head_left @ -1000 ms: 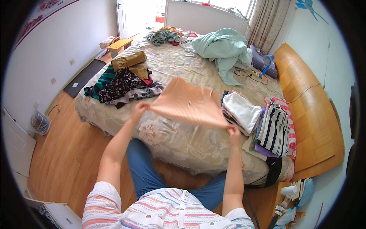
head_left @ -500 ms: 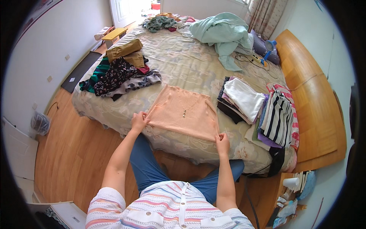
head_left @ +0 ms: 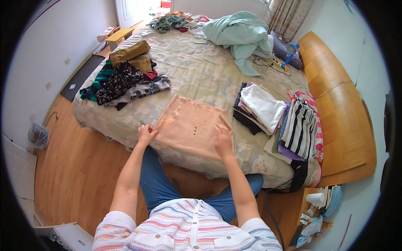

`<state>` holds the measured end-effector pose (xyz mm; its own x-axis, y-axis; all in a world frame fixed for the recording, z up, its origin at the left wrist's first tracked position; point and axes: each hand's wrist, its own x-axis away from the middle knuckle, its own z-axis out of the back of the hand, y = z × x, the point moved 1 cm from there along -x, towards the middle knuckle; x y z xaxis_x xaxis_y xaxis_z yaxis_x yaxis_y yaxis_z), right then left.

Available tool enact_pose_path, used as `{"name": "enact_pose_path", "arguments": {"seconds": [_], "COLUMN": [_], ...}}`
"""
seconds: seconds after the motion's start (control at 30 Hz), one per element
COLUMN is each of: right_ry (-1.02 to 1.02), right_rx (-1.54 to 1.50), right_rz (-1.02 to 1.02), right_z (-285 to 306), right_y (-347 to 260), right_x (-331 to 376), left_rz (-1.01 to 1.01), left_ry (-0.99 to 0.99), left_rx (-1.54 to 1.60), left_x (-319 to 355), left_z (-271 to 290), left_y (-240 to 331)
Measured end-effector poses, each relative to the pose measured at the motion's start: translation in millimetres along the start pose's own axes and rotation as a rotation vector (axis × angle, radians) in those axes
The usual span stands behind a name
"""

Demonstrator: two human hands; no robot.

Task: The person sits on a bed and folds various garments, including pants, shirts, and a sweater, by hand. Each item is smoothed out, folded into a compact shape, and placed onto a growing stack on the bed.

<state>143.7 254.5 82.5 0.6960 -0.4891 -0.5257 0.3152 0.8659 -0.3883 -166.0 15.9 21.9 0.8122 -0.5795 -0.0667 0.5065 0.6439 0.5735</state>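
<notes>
A peach ribbed knit top (head_left: 184, 125) with a short row of buttons lies spread at the near edge of the bed. My left hand (head_left: 146, 134) is closed on its near left corner, the fingers pinching the hem. On the right part of the top rests my right hand (head_left: 223, 140), fingers stretched forward over the cloth near its right edge. Part of the fabric there is hidden beneath that hand.
Folded clothes, with a white garment (head_left: 261, 106) and a striped one (head_left: 300, 129), are stacked at right. A dark floral garment (head_left: 119, 83) lies in the left pile. Farther back sit a mint quilt (head_left: 238, 31) and a blue lamp (head_left: 292, 49). A wooden headboard (head_left: 339, 113) stands right.
My right hand has let go of the near right corner and moved up and left onto the top. My left hand stays at the left corner. The view has shifted slightly.
</notes>
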Motion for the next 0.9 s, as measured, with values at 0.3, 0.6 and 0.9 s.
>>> {"name": "enact_pose_path", "arguments": {"seconds": [0.3, 0.6, 0.9], "right_ry": [0.100, 0.208, 0.033], "right_rx": [0.225, 0.301, -0.153], "right_rz": [-0.625, -0.453, -0.907], "right_z": [-11.8, 19.8, 36.8], "right_y": [87.3, 10.6, 37.2], "right_x": [-4.3, 123.6, 121.0], "left_rz": [0.041, -0.088, 0.239], "left_ry": [0.000, 0.108, -0.023], "left_rx": [0.045, 0.142, 0.753], "left_x": [-8.4, 13.4, 10.2], "left_z": [-6.7, -11.6, -13.3], "left_y": [-7.0, -10.5, 34.0]}}
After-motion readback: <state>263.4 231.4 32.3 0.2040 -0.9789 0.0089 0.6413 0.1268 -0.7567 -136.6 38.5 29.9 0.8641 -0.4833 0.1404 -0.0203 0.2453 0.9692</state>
